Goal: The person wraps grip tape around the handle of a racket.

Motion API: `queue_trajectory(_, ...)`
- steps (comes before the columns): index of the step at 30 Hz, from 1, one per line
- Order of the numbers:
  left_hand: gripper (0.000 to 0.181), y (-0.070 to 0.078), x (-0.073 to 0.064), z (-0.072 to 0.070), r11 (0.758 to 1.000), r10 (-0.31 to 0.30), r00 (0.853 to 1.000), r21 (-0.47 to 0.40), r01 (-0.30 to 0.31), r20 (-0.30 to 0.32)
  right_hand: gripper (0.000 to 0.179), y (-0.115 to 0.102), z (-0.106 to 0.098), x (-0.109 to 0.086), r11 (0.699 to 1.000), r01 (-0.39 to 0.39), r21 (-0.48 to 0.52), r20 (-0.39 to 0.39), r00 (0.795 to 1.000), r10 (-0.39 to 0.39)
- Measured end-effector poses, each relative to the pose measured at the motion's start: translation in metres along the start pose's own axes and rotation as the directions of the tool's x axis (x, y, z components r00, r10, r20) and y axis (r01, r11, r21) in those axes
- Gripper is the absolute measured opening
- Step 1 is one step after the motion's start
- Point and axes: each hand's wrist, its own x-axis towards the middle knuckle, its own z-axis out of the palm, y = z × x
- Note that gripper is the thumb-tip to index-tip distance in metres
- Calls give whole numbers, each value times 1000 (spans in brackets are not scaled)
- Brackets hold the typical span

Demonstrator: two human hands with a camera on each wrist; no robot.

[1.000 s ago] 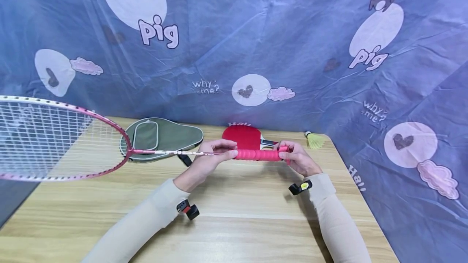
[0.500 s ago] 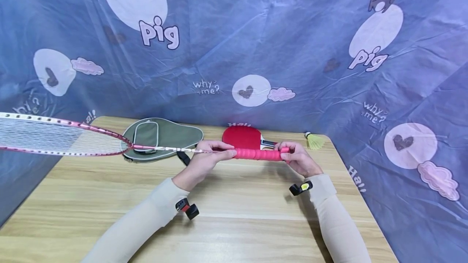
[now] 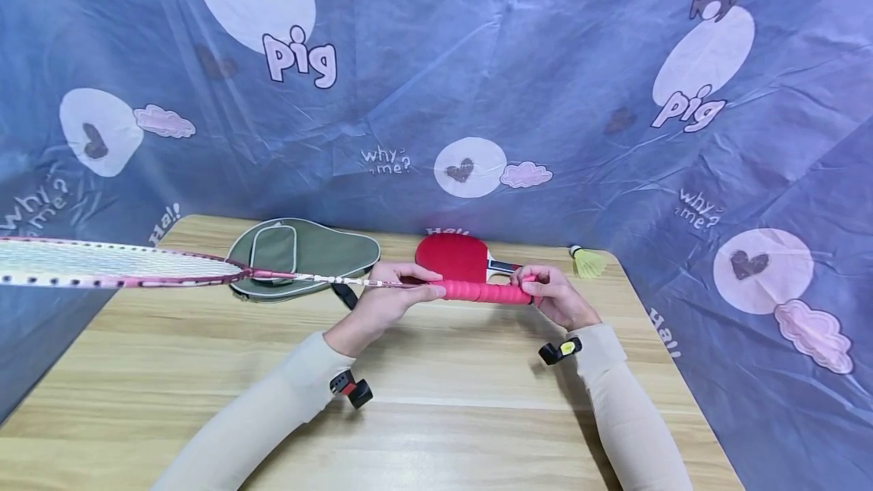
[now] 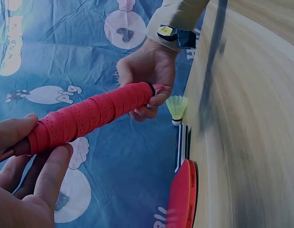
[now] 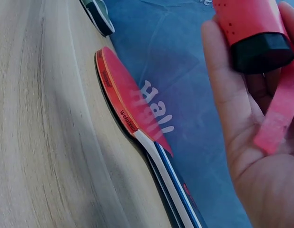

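Observation:
A badminton racket (image 3: 341,279) is held level above the table, its head to the left and nearly edge-on. Pink perforated grip tape (image 4: 92,114) is wound in overlapping turns round its handle. My left hand (image 3: 382,301) holds the handle where the wrap meets the shaft, thumb on one side and fingers on the other. At the butt end my right hand (image 3: 555,300) grips the handle between thumb and fingers. A loose pink tape end (image 5: 275,118) lies over the right palm, beside the black butt cap (image 5: 262,53).
Behind the hands, a red table tennis bat (image 3: 450,254) lies on the wooden table (image 3: 450,430). A green bat case (image 3: 334,252) is at the back left, a yellow shuttlecock (image 3: 586,261) at the back right. A blue printed curtain (image 3: 409,82) stands behind the table.
The racket has rolled about its shaft, its head going from showing its strings broadly to nearly edge-on. The tape end that stood up by my right hand shows less. Both hands stay in place.

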Motion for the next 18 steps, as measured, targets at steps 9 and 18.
queue_trajectory(9, 27, 2, 0, -1, 1000, 7, 998, -19, -6, 60, 42, 1, -2, 1, 999, -23, 23, -1, 1000, 23)
queue_trajectory(18, 29, 2, 2, -1, 998, 11, 998, -54, -8, 55, 40, 3, -3, 1, 998, -41, 42, 2, 999, 41)
